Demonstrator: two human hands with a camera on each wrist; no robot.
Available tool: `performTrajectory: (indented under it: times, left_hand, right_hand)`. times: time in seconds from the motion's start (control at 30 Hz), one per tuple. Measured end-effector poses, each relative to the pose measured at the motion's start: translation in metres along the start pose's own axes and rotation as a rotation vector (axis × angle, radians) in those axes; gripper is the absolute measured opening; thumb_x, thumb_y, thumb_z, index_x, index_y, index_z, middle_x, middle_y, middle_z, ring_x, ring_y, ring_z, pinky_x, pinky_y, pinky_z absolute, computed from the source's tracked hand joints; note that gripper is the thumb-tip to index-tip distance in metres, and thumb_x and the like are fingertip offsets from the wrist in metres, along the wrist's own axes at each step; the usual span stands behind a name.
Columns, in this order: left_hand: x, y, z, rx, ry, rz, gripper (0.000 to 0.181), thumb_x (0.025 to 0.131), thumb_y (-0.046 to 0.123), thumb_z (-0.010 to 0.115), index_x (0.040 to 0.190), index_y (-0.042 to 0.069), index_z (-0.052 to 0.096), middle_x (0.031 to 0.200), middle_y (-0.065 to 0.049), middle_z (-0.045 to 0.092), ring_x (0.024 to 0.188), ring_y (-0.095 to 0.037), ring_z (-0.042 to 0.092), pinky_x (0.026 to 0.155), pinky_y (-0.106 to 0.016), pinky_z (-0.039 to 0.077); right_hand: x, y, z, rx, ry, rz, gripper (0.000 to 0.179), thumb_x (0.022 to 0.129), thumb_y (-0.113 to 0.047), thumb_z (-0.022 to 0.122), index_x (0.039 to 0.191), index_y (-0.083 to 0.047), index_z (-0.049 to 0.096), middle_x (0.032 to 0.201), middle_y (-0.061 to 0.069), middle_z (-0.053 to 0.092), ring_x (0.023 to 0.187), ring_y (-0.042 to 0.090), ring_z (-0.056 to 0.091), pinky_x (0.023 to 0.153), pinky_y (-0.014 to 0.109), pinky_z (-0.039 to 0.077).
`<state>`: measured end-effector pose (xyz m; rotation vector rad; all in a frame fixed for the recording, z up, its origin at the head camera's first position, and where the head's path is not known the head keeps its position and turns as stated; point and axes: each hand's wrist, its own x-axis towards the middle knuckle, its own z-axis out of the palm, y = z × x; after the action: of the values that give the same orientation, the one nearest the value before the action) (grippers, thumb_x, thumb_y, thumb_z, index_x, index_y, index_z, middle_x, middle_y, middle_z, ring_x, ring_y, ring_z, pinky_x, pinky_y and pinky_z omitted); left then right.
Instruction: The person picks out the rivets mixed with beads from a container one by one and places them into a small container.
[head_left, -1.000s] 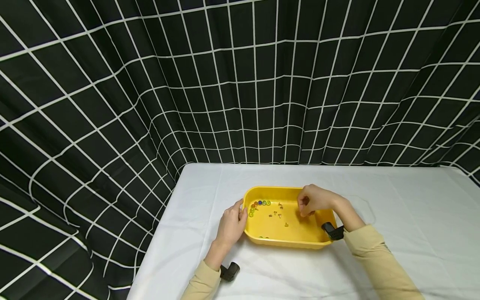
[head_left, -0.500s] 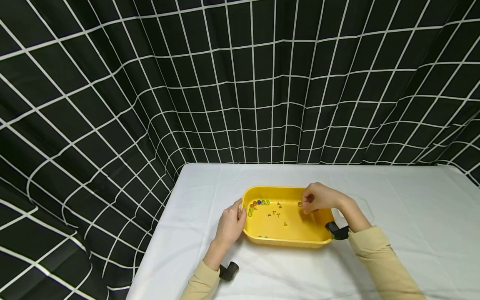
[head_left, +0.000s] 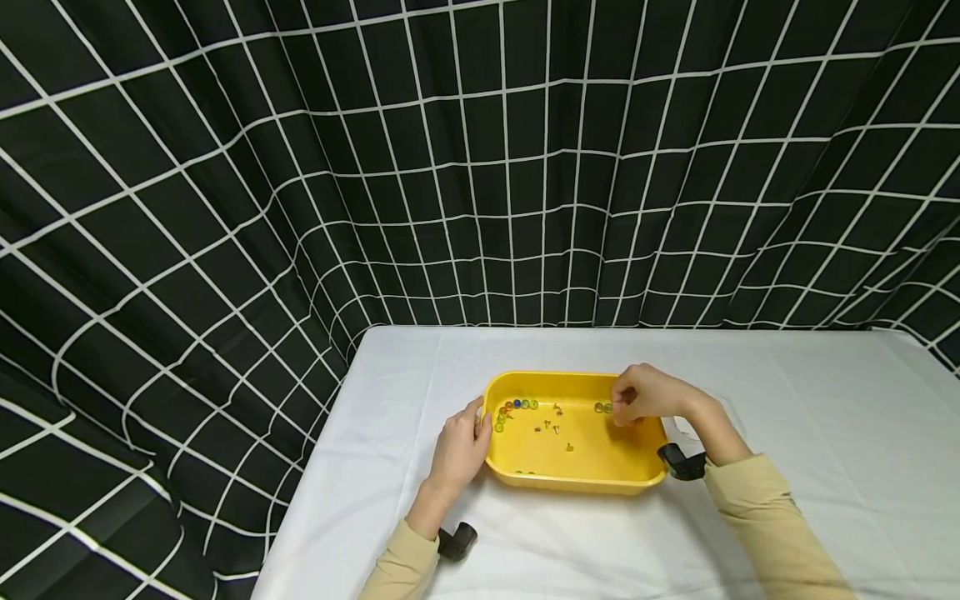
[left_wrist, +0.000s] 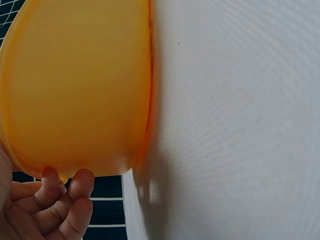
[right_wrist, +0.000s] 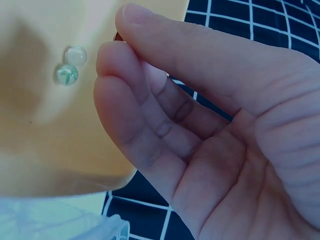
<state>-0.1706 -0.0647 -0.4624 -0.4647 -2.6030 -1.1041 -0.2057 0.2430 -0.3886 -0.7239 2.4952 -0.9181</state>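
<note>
A yellow plastic tray (head_left: 577, 484) stands on the white cloth. My left hand (head_left: 459, 450) grips its left end, thumb at the rim; in the left wrist view, curled fingers (left_wrist: 80, 185) lie at the edge of the tray's wall (left_wrist: 75, 90). Over the tray's right end, my right hand (head_left: 647, 395) pinches a small reddish-brown piece (right_wrist: 118, 37) between thumb and forefinger, mostly hidden by the fingertips. Close to that hand lie two glass marbles (right_wrist: 67, 74) on the tray floor. Several small brass-coloured pieces, like screws or pins (head_left: 557, 430), are scattered mid-tray.
More coloured marbles (head_left: 517, 403) line the tray's back left corner, and a couple show by the front wall. Outside the right end, a clear plastic container (right_wrist: 107, 227) is partly visible. A black gridded curtain (head_left: 540, 183) hangs behind the table (head_left: 420, 358).
My right hand has shifted right and slightly up within the tray, uncovering two marbles by the back wall. The left hand keeps its grip on the tray.
</note>
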Motion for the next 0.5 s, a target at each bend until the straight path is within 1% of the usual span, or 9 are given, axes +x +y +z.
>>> performTrajectory:
  times: [0.27, 0.5]
  left_hand:
    - [0.0, 0.001, 0.0, 0.0, -0.005, -0.004, 0.035, 0.091, 0.009, 0.055, 0.12, -0.011, 0.055, 0.057, 0.005, 0.041, 0.047, -0.003, 0.035, 0.042, -0.018, 0.032]
    - [0.0, 0.001, 0.0, -0.009, -0.015, -0.011, 0.036, 0.091, 0.009, 0.054, 0.121, -0.011, 0.054, 0.058, 0.005, 0.041, 0.047, -0.003, 0.035, 0.042, -0.018, 0.031]
  right_hand:
    - [-0.006, 0.002, -0.003, -0.011, 0.009, 0.007, 0.016, 0.076, 0.0, 0.069, 0.065, -0.004, 0.059, 0.058, -0.002, 0.051, 0.053, 0.01, 0.046, 0.05, 0.023, 0.041]
    - [-0.011, 0.004, -0.007, -0.007, 0.022, 0.023, 0.013, 0.076, 0.0, 0.069, 0.068, -0.003, 0.06, 0.061, -0.001, 0.052, 0.055, 0.011, 0.048, 0.051, 0.023, 0.043]
